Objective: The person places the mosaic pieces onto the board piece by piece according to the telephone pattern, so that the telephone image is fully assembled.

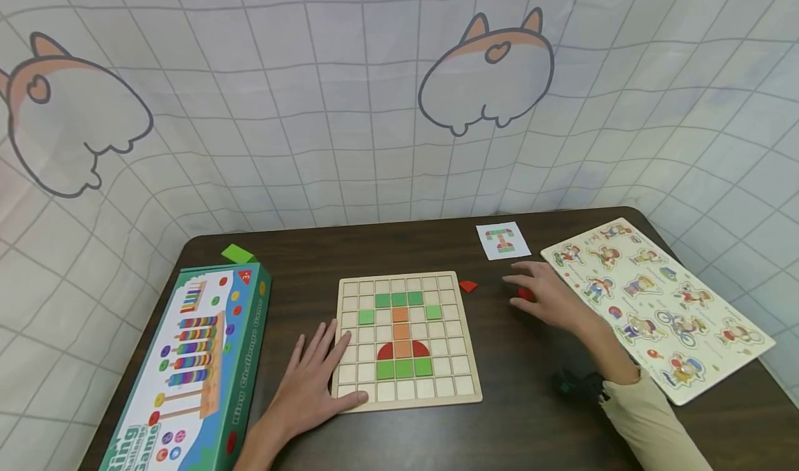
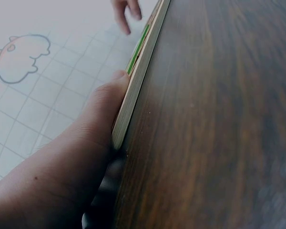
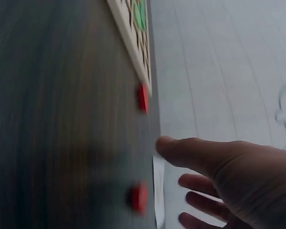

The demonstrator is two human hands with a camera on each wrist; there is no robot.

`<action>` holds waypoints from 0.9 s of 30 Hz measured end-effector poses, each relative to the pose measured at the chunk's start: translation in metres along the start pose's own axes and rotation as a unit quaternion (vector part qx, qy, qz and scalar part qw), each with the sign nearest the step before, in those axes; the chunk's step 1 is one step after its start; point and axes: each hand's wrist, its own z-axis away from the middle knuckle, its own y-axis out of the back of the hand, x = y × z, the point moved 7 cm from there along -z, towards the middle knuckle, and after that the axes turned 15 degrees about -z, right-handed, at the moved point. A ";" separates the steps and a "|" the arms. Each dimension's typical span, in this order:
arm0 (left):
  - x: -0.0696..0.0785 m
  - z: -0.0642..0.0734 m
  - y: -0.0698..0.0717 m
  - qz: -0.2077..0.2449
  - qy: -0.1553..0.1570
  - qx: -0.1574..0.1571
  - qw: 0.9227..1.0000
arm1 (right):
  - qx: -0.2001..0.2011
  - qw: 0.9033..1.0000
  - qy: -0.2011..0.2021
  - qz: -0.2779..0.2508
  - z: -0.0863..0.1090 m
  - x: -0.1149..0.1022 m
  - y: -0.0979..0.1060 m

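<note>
A wooden grid board (image 1: 451,381) lies on the table with green, orange and red pieces set in its cells. My left hand (image 1: 312,388) rests on the board's left edge, fingers spread, thumb on the near left corner. In the left wrist view the thumb (image 2: 109,95) lies along the board's side. My right hand (image 1: 549,297) is over a red piece (image 1: 526,293) to the right of the board, partly hidden by the fingers. Its fingers are parted and hold nothing in the right wrist view. Another red piece (image 1: 468,286) lies beside the board's upper right edge.
A white card (image 1: 518,249) with a printed pattern lies at the back. A puzzle board with figures (image 1: 624,304) lies under the right forearm's far side. At left stands a game box (image 1: 243,360), with a green block (image 1: 238,253) behind it. A dark object (image 1: 577,384) is at the right wrist.
</note>
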 end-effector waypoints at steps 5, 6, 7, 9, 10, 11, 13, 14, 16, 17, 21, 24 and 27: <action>0.000 0.000 0.001 -0.001 -0.001 0.002 1.000 | -0.002 1.000 -0.011 -0.010 0.016 0.019 0.013; 0.000 0.001 0.001 -0.001 0.000 0.003 1.000 | -0.002 1.000 -0.010 -0.013 0.017 0.020 0.013; 0.000 0.001 0.001 -0.001 -0.001 0.004 1.000 | -0.004 1.000 -0.011 -0.015 0.017 0.021 0.012; 0.000 0.001 0.001 -0.002 -0.001 0.004 1.000 | -0.010 1.000 -0.010 -0.018 0.016 0.021 0.010; 0.000 0.001 0.001 -0.001 -0.002 0.004 1.000 | -0.014 1.000 -0.010 -0.018 0.015 0.021 0.008; 0.000 0.001 0.001 -0.001 -0.002 0.004 1.000 | -0.017 1.000 -0.010 -0.016 0.015 0.021 0.007; 0.001 0.001 0.000 0.001 -0.003 0.003 1.000 | -0.022 1.000 -0.010 -0.013 0.014 0.021 0.004; 0.001 0.001 0.000 0.001 -0.003 0.002 1.000 | -0.024 1.000 -0.010 -0.012 0.013 0.021 0.003; 0.001 0.001 0.000 0.002 -0.002 0.002 1.000 | -0.025 1.000 -0.008 -0.010 0.013 0.021 0.002; 0.001 0.001 0.000 0.002 -0.002 0.002 1.000 | -0.025 1.000 -0.007 -0.010 0.013 0.021 0.002; 0.001 0.001 0.001 0.000 -0.004 0.006 1.000 | -0.022 1.000 -0.001 -0.013 0.013 0.019 0.003; 0.001 0.001 0.001 -0.001 -0.005 0.008 1.000 | -0.020 1.000 0.002 -0.013 0.014 0.018 0.003; 0.001 0.001 0.001 -0.001 -0.006 0.008 1.000 | -0.023 1.000 0.002 -0.011 0.014 0.018 0.003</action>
